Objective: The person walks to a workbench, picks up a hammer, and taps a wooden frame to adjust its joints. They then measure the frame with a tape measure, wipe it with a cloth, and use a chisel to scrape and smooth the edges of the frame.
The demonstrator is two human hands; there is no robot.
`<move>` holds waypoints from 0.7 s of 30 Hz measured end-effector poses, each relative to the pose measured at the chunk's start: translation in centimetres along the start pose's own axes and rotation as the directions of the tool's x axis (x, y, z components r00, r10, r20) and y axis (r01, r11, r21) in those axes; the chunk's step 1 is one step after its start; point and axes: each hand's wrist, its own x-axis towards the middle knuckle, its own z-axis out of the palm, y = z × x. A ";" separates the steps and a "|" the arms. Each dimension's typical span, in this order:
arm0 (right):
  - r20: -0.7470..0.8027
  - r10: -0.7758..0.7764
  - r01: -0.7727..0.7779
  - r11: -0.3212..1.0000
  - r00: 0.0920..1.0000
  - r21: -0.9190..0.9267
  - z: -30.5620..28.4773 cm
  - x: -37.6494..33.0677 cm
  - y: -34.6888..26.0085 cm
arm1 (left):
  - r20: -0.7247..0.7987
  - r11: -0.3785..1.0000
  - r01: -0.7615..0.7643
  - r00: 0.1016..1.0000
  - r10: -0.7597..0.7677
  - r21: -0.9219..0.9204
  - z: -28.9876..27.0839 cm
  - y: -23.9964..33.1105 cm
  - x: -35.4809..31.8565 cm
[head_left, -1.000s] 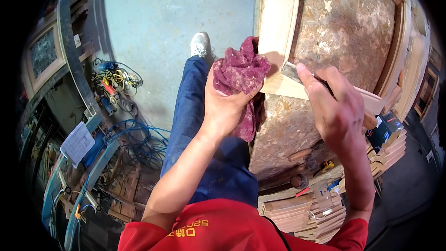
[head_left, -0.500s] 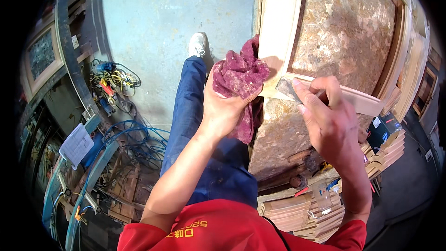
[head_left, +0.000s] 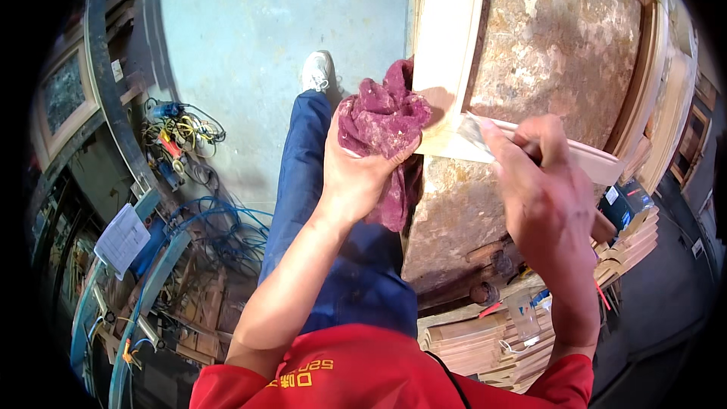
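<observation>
My left hand (head_left: 356, 182) is closed around a bunched maroon rag (head_left: 384, 117) speckled with pale dust, at the near left corner of a light wooden frame (head_left: 447, 38). Part of the rag hangs down below the hand by the bench edge. In my right hand (head_left: 541, 182) is a putty knife, gripped with the fingers bent. Its flat blade (head_left: 472, 131) lies at the frame's corner joint, and the end of a wooden handle (head_left: 603, 228) sticks out behind the hand. The frame rests on a worn, stained bench top (head_left: 454, 220).
A hammer (head_left: 488, 254) lies on the bench's near part. Stacked wooden pieces (head_left: 469, 341) stand close to my body. To the left are coiled blue hoses (head_left: 227, 227), a tangle of cables with power tools (head_left: 178, 132), and a paper sheet (head_left: 123, 241) on a curved rail.
The putty knife blade has shifted slightly and now lies flatter at the corner joint, with my right hand turned over it. My left hand keeps hold of the rag.
</observation>
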 end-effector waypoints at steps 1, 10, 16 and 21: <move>0.046 0.025 -0.023 0.998 0.999 -0.056 -0.9 -0.1 -0.5 | -0.006 1.000 0.006 1.000 -0.006 0.005 0.0 0.1 -0.1; -0.051 0.066 -0.068 0.997 0.996 -0.038 -0.1 -0.5 -1.2 | 0.005 1.000 0.000 1.000 0.000 0.027 -0.2 -0.1 0.1; -0.043 0.125 -0.130 0.981 0.991 -0.142 -0.3 -0.4 -1.1 | 0.002 0.999 -0.002 1.000 0.002 0.037 -0.1 -0.1 0.2; 0.083 0.105 -0.119 0.976 0.991 0.183 -0.4 -1.0 0.3 | 0.006 0.998 -0.008 1.000 0.008 0.064 0.0 0.2 0.1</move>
